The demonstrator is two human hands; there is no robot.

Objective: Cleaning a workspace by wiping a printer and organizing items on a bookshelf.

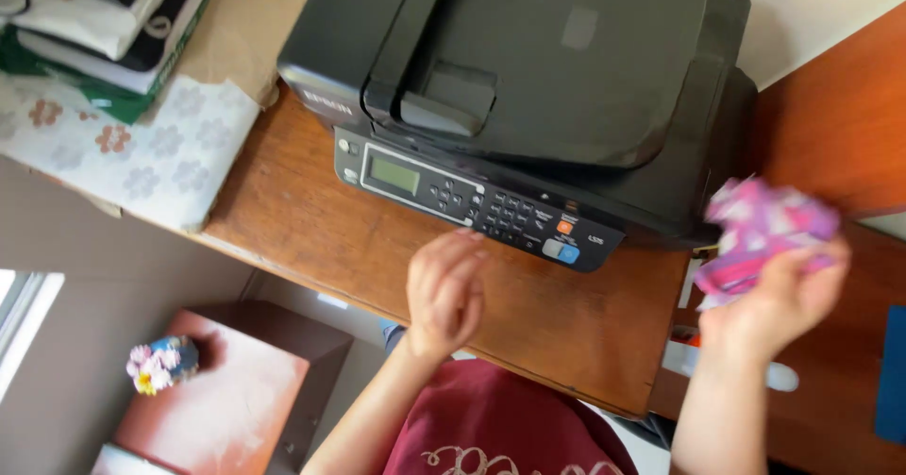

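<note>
A black printer (566,69) with a grey screen and button panel (477,206) stands on a brown wooden desk (321,230). My left hand (445,291) hovers over the desk just in front of the panel, fingers loosely curled and holding nothing. My right hand (779,300) is raised at the right beside the printer and grips a crumpled pink and purple cloth (760,230).
A stack of folded cloths and papers (104,22) lies at the top left on a flower-patterned sheet (142,150). Below the desk stands a reddish low table (226,390) with a small bunch of flowers (160,362). A blue object (892,371) sits at the right edge.
</note>
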